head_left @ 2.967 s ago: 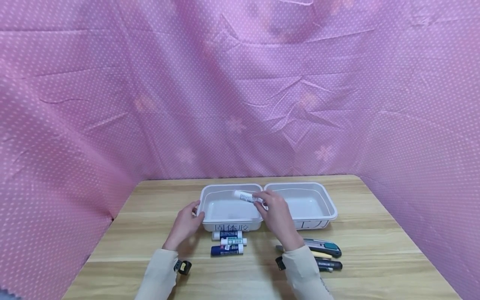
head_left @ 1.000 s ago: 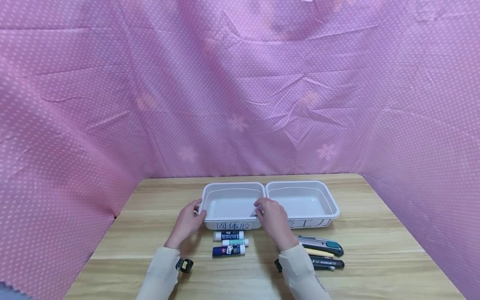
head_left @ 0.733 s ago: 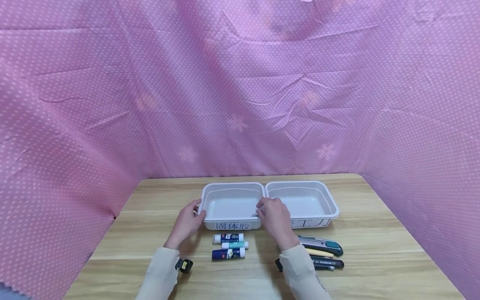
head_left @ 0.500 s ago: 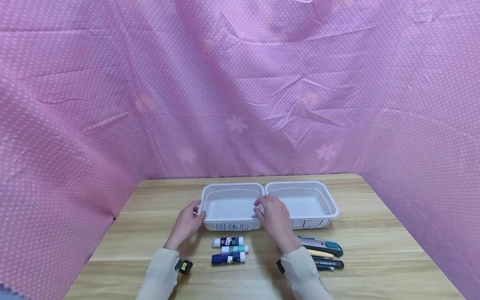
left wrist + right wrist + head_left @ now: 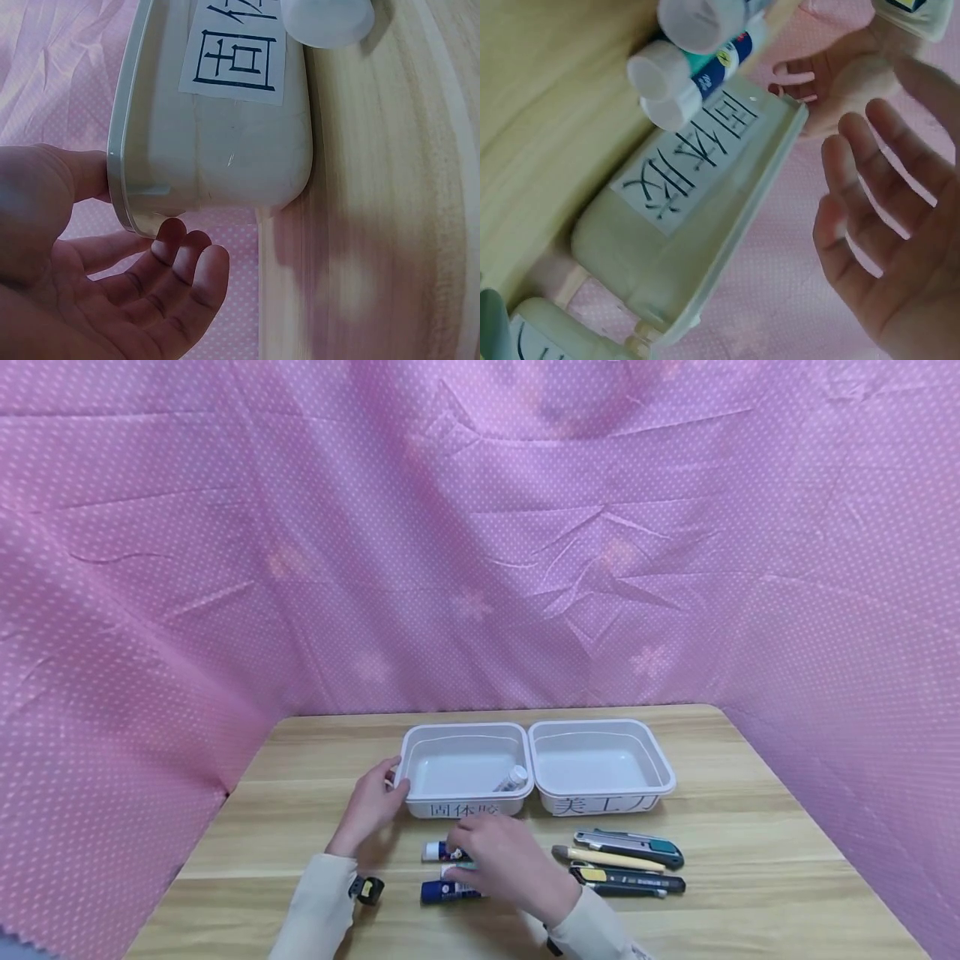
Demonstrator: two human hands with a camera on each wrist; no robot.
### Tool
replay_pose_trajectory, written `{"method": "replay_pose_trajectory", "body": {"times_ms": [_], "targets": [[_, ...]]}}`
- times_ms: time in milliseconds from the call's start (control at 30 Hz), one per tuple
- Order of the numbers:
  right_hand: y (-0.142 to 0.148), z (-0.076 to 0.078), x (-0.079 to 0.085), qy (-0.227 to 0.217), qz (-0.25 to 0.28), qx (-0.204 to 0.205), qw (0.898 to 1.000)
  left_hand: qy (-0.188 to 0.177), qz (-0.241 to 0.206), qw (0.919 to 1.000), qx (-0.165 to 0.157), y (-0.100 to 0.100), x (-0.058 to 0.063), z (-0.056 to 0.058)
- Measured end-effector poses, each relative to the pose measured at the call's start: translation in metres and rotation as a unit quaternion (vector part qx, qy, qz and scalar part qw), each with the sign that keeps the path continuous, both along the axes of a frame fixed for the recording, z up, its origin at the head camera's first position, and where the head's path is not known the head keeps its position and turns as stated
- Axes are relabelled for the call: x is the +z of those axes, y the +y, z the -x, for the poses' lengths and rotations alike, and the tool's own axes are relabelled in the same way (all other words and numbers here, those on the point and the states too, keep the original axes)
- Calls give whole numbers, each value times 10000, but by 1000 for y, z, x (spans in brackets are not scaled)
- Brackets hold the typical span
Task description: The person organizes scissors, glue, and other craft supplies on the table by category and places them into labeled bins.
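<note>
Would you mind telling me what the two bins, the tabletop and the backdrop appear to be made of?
Left bin and right bin: probably smooth, slightly glossy plastic, given the moulded rims and small glints.
Tabletop: wood or wood-look laminate; pale grain streaks show, but I cannot tell which.
Backdrop: likely fabric with a faint sheen, since it creases and hangs in folds.

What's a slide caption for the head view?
Left hand on the left bin's rim, right hand over three glue sticks.
</note>
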State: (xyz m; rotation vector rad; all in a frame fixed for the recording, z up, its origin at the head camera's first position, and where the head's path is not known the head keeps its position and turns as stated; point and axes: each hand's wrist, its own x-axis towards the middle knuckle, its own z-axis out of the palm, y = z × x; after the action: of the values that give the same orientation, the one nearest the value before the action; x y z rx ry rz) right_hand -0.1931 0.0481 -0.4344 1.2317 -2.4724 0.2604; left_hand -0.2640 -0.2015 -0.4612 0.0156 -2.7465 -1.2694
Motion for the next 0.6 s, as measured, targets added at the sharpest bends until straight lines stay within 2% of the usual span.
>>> {"method": "replay_pose_trajectory", "body": {"times_ms": [233,400,600], "targets": [[-6,-7,-14,-772,-728,126,9943,123,71,9999,12,-1,-1,-1],[-9,-10,-21,-919,-927,230,9912,84,67,9999,21,-1,-1,-1],[-11,-9,-24,-1048,-1052,153,9888,109,89,9999,-5,-1,-1,0]]}}
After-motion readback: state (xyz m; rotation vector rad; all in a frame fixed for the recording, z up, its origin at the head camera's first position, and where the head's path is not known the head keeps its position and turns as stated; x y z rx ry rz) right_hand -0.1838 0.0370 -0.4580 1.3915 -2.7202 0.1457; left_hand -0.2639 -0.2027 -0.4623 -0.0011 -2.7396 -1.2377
